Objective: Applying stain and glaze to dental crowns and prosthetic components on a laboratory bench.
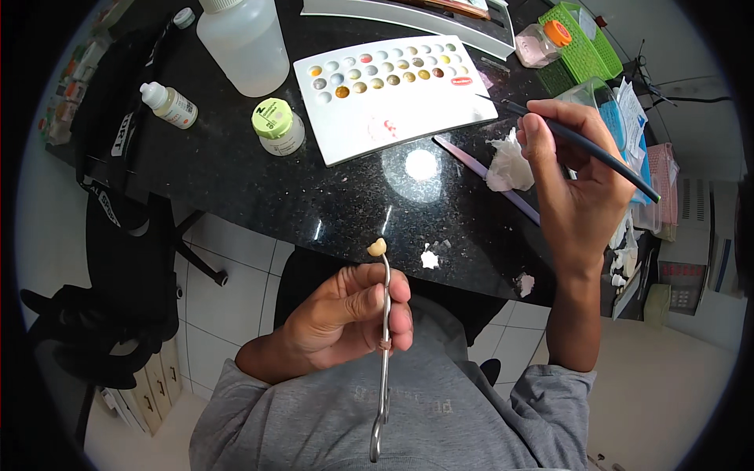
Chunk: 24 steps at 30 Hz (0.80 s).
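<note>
My left hand (pixel 345 322) is closed on steel forceps (pixel 384 369), upright in the picture, with a small yellowish tooth-shaped piece (pixel 378 247) at the tip. My right hand (pixel 577 180) grips a slim dark brush (pixel 628 171), its fine tip over the right edge of a white palette (pixel 393 118) with many small wells of coloured paste. Under that hand lie a crumpled tissue (pixel 504 169) and a pale purple flat tool (pixel 463 157). Left of the palette stands a jar with a green lid (pixel 276 129).
A large translucent bottle (pixel 243 55) and a small dropper bottle (pixel 169 106) stand at the back left of the black speckled desk (pixel 236 188). A green basket (pixel 577 43) and pink powder jar (pixel 538 47) are at the back right. A black chair (pixel 129 282) is at the left.
</note>
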### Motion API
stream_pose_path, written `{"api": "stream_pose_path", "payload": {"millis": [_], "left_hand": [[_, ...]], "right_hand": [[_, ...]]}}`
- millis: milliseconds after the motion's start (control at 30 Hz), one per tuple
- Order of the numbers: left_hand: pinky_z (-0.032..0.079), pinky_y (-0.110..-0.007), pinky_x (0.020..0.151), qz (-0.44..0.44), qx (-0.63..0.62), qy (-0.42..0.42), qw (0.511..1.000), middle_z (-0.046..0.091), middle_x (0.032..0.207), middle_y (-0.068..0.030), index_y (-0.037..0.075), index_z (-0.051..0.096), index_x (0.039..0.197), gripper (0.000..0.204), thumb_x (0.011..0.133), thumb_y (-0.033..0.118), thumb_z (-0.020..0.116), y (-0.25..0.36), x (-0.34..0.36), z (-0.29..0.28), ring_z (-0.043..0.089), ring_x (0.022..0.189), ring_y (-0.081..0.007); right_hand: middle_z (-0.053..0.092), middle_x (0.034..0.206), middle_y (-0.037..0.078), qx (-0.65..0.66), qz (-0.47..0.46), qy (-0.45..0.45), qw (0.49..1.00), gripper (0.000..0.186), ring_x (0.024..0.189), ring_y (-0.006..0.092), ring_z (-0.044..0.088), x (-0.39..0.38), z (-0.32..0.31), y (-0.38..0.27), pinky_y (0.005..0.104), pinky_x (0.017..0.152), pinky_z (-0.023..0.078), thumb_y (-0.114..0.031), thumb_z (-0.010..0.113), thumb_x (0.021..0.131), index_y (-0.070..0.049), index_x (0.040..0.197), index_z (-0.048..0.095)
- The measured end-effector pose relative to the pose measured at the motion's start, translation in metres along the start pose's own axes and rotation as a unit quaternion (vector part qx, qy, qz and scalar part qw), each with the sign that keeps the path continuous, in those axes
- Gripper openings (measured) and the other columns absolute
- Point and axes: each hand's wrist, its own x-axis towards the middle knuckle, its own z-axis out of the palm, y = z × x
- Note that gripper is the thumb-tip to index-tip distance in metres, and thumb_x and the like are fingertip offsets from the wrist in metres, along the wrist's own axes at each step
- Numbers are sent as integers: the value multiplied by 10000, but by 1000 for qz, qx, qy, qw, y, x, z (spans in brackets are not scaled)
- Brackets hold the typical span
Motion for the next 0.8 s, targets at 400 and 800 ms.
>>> {"api": "stream_pose_path", "payload": {"millis": [400, 800], "left_hand": [[576, -245, 643, -16, -24, -1, 1000, 666, 902, -115, 4, 570, 1121, 244, 990, 184, 472, 3, -1, -1, 690, 844, -212], [596, -259, 675, -7, -77, -11, 997, 676, 939, -136, -14, 551, 1162, 274, 984, 182, 482, 0, 0, -3, 694, 858, -219]], "right_hand": [[664, 744, 56, -11, 21, -17, 1000, 87, 643, 88, 654, -1, 2, 3, 210, 592, 533, -18, 692, 805, 14, 884, 673], [660, 823, 185, 9, -21, 26, 999, 211, 652, 161, 628, -17, -22, -31, 228, 538, 486, -98, 538, 939, 72, 1047, 603]]}}
